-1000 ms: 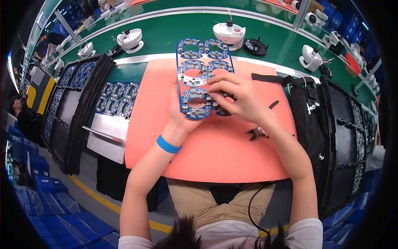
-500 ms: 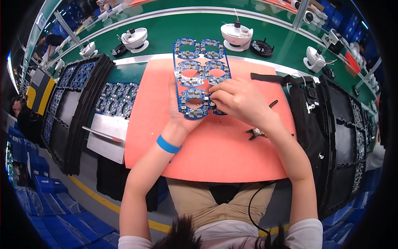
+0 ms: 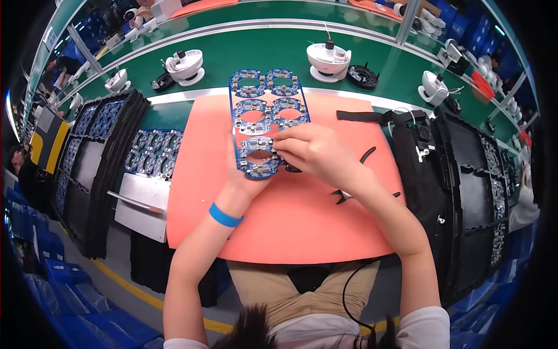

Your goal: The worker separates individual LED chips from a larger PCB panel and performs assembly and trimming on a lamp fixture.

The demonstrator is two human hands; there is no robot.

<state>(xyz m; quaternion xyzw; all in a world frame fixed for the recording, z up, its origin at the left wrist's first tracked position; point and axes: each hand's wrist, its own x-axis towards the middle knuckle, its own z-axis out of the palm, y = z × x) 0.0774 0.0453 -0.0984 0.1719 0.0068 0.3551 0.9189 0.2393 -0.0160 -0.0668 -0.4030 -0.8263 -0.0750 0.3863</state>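
My left hand [image 3: 245, 184], a blue band [image 3: 225, 216] at its wrist, supports a blue circuit board panel [image 3: 256, 126] from beneath; most of its fingers are hidden behind it. Several round boards with wide central openings make up the panel, which is held over a salmon-pink mat [image 3: 290, 235]. With fingertips pinched together, my right hand [image 3: 317, 150] touches the panel between its two nearest round boards and covers much of the right one. What the pinch holds, if anything, is too small to make out. Cutters [image 3: 343, 196] with black handles lie on the mat, partly behind my right forearm.
More board panels [image 3: 152, 152] lie left of the mat beside a metal plate [image 3: 142, 216]. Black trays [image 3: 93, 192] stand at far left, others [image 3: 479, 218] at far right near a black bag [image 3: 421, 174]. White dome housings [image 3: 328, 61] line the green bench [image 3: 250, 52].
The whole scene sits slightly lower and further left in my view. Both hands stay at the same part of the panel, the right still pinching there.
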